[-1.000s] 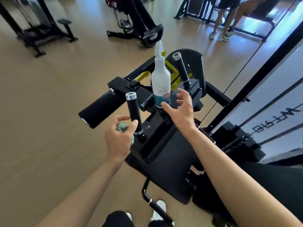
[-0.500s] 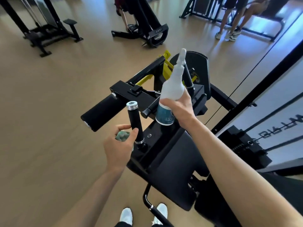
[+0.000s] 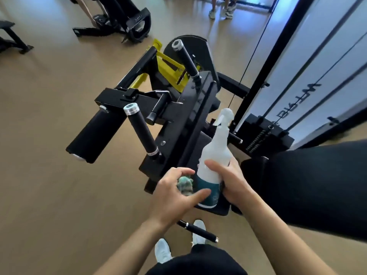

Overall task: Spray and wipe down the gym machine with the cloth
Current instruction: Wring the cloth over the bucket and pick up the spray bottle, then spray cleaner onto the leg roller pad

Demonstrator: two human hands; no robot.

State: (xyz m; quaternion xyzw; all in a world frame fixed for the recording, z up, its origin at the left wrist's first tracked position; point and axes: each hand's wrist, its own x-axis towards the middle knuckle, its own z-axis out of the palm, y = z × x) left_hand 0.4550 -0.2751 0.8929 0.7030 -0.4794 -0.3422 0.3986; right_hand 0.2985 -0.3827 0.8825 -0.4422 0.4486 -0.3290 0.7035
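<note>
The black gym machine (image 3: 184, 120) stands in front of me with two upright grip handles, a foam roller (image 3: 95, 135) at the left and yellow parts behind. My right hand (image 3: 232, 181) grips the white spray bottle (image 3: 215, 155) round its lower body, the nozzle pointing up and away. My left hand (image 3: 174, 197) holds a small crumpled green cloth (image 3: 185, 184) in its palm, and its thumb touches the bottle's teal label. Both hands hover over the near end of the machine's pad.
The weight stack (image 3: 266, 133) and black frame post (image 3: 266, 62) rise at the right. Other machines (image 3: 127, 18) stand on the tan floor at the back, with another person's legs (image 3: 220, 8) beyond. A low handle (image 3: 198, 232) and my white shoes (image 3: 162, 253) are below.
My right hand took the bottle off the machine and carried it down and towards me. My left hand moved right with the cloth until it met the bottle.
</note>
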